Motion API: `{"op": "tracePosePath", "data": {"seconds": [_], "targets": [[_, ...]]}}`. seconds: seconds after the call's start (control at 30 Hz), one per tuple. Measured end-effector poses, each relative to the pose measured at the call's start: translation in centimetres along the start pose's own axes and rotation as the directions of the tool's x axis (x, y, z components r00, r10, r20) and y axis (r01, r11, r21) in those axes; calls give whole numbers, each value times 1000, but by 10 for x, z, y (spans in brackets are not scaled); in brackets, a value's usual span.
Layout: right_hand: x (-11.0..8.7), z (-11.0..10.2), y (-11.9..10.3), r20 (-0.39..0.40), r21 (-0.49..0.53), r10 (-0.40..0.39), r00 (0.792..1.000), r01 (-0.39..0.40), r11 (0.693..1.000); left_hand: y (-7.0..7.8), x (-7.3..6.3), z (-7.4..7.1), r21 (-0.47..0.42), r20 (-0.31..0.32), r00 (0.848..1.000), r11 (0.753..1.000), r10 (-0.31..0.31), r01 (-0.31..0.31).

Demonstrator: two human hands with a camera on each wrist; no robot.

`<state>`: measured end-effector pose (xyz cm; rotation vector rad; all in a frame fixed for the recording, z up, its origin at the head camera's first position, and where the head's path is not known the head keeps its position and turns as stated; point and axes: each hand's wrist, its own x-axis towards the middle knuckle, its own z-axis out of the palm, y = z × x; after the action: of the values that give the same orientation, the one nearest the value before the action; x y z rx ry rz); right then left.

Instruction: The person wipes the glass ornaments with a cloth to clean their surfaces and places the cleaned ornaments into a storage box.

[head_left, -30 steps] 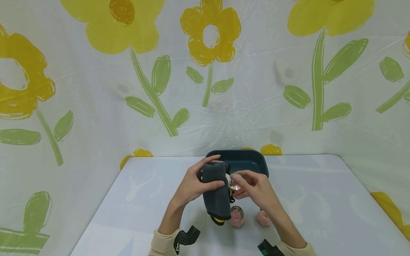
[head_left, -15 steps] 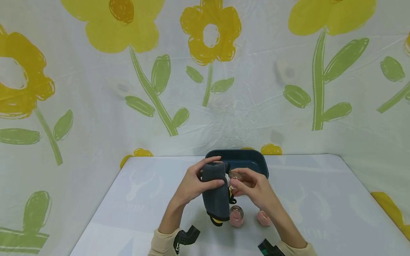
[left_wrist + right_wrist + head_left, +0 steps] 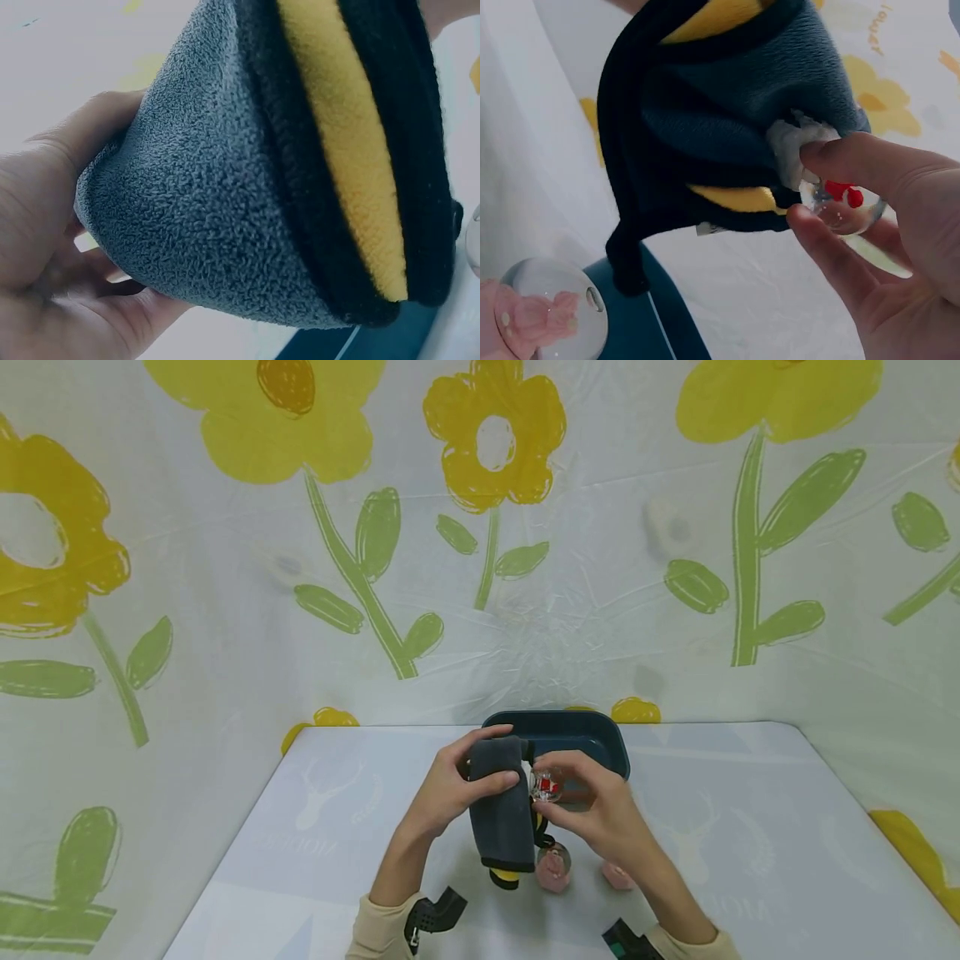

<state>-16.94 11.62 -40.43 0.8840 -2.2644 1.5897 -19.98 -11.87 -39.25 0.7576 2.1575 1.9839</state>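
Note:
My left hand (image 3: 450,785) grips a folded grey towel (image 3: 498,818) with black edging and a yellow inner side. In the right wrist view, the towel (image 3: 727,112) lies against the white base of a small snow globe (image 3: 844,199). My right hand (image 3: 603,806) pinches this globe between thumb and fingers. A red figure shows through its clear ball (image 3: 547,786). Below the hands, a snow globe with a pink base (image 3: 553,870) stands on the table. Another pink piece (image 3: 618,875) is partly covered by my right forearm.
A dark blue tray (image 3: 600,739) sits at the table's back edge, behind my hands. The white table (image 3: 360,827) meets a flower-printed curtain (image 3: 600,568) at the rear. Black wrist devices sit at both sleeves.
The snow globe has turned in my right fingers, so its red figure now shows. Those fingers have spread wider around it. My left hand and the towel have shifted slightly left.

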Motion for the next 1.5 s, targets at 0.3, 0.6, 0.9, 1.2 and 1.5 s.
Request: {"op": "tracePosePath", "data": {"seconds": [0.3, 0.6, 0.9, 1.2, 1.5], "targets": [[0, 2, 0, -9, -55, -56, 998, 56, 997, 2, -1, 1, -10, 1, 1000, 1000, -11, 11], [-1, 0, 0, -36, -12, 30, 999, -30, 999, 5, -2, 3, 29, 5, 1000, 1000, 2, -2], [0, -3, -3, -42, 84, 278, 960, -274, 958, 5, -2, 7, 89, 13, 997, 993, 74, -75], [2, -3, -3, -36, 126, 432, 901, -425, 896, 6, -2, 9, 98, -14, 998, 994, 54, -52], [2, -2, -3, -61, 180, 374, 925, -359, 916, 5, -1, 12, 79, -131, 991, 997, -8, 18]]}}
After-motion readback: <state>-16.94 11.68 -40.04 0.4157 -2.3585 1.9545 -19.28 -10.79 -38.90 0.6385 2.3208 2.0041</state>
